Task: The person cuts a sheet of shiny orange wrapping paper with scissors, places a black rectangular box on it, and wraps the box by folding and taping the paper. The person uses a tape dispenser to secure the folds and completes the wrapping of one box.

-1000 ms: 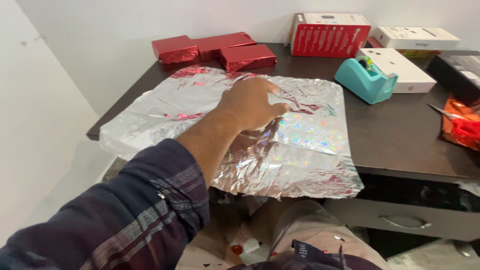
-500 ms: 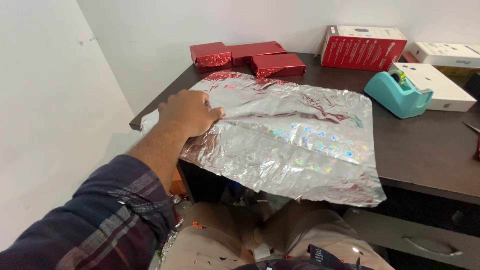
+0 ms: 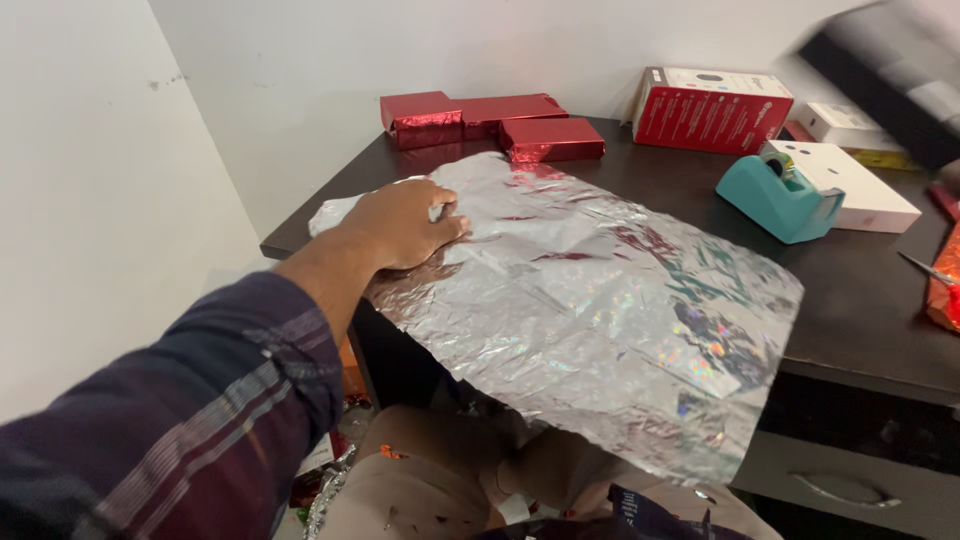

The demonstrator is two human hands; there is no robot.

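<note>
One hand, the left hand (image 3: 405, 225), is pressed flat, fingers spread, on the silver foil sheet (image 3: 590, 300); the sheet's length is stretched rightward from it across the dark desk (image 3: 860, 300).

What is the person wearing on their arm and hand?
The left arm wears a long sleeve of dark navy cloth with maroon and pale grey checked stripes, pushed back to leave the forearm bare. The left hand is bare: no glove, ring or watch shows. The right hand is not in view.
</note>
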